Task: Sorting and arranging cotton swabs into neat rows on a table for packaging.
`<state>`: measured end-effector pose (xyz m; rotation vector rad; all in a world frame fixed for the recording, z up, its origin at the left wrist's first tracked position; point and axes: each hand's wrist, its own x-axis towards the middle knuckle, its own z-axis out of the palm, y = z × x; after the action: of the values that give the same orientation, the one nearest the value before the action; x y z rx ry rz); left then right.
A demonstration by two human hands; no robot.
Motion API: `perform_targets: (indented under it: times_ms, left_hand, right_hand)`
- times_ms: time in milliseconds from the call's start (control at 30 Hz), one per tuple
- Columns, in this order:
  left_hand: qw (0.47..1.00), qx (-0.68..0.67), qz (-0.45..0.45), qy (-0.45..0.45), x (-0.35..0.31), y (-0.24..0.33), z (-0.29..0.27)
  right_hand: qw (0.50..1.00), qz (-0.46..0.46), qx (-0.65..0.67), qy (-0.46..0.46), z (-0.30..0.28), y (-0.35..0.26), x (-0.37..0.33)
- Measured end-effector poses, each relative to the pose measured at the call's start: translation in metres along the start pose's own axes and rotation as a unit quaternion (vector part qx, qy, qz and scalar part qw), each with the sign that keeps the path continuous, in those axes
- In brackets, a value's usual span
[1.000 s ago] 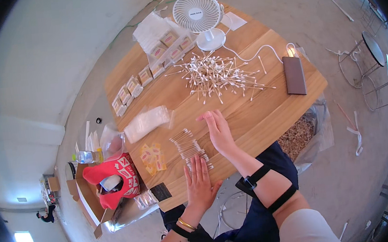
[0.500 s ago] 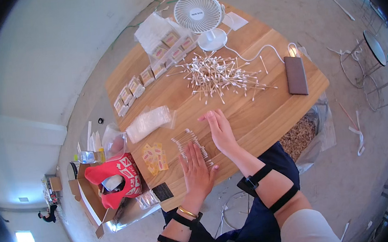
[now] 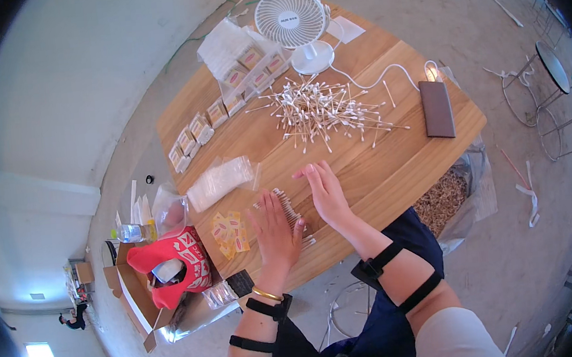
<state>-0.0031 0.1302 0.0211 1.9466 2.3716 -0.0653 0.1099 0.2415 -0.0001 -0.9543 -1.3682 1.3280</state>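
My left hand [image 3: 278,233] lies flat over a neat row of cotton swabs [image 3: 290,205] near the table's front edge, its fingers stretched out and its palm hiding many of them. A little to the right, my right hand [image 3: 327,195] rests on its edge on the wood, open, fingers lightly bent and holding nothing. Beyond both hands spreads a loose heap of cotton swabs [image 3: 321,111]. Left of my left hand are several yellow printed cards [image 3: 230,234] and a stack of clear plastic bags [image 3: 220,183].
Filled small packs [image 3: 200,128] line the table's [image 3: 393,162] far left edge. A white fan [image 3: 291,19] stands at the back, cabled to a brown power bank [image 3: 437,109]. A red bag [image 3: 191,261] sits in a cardboard box [image 3: 130,297] at the left.
My left hand has slid a little up and left across the swab row, uncovering more of its right side. My right hand stays almost where it was.
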Motion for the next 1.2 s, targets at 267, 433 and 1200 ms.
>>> perform_targets:
  times_ms: [267, 433, 1200]
  left_hand:
    - [0.974, -0.216, -0.043, 0.055, -0.002, -0.035, 0.005]
    - [0.884, -0.425, -0.081, 0.174, 0.005, -0.047, 0.013]
    - [0.716, -0.670, -0.060, 0.184, -0.046, -0.005, 0.022]
  right_hand:
    - [0.999, 0.005, -0.042, -0.004, 0.001, 0.001, 0.001]
    - [0.998, -0.054, -0.031, -0.023, 0.014, 0.003, -0.005]
    - [0.984, -0.058, -0.063, -0.157, 0.035, -0.004, -0.054]
